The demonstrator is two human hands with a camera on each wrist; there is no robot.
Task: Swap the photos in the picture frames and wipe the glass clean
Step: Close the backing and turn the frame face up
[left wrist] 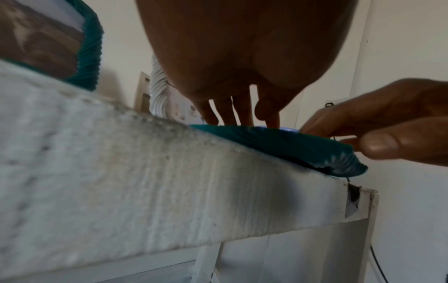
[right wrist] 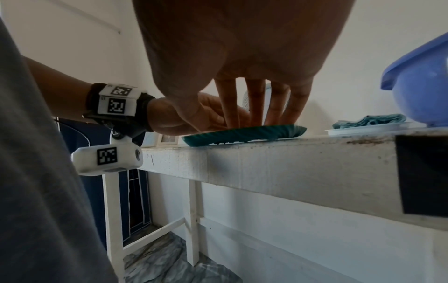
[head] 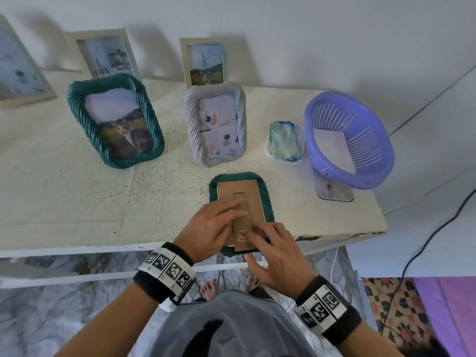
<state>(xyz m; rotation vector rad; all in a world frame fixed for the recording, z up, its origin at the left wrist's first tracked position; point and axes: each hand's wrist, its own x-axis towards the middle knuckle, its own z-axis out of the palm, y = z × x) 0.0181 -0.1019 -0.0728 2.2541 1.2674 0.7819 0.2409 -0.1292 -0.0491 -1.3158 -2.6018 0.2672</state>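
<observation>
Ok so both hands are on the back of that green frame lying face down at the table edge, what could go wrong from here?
1. The face-down green frame overhangs the table front edge, seen in the left wrist view; a push toward the person could tip it off.
2. Left hand and right hand press its cardboard backing; hard pressure may stress the glass beneath.
3. The standing white frame is close behind and could be knocked.

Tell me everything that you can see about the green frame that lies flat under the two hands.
The small green frame has a ribbed, rope-like border that looks like plastic. It lies face down at the front edge of the white table, slightly overhanging it. Its brown cardboard backing, with the stand flap, faces up. The left hand and the right hand both rest straight fingers on the backing. Its glass and photo are hidden.
</observation>
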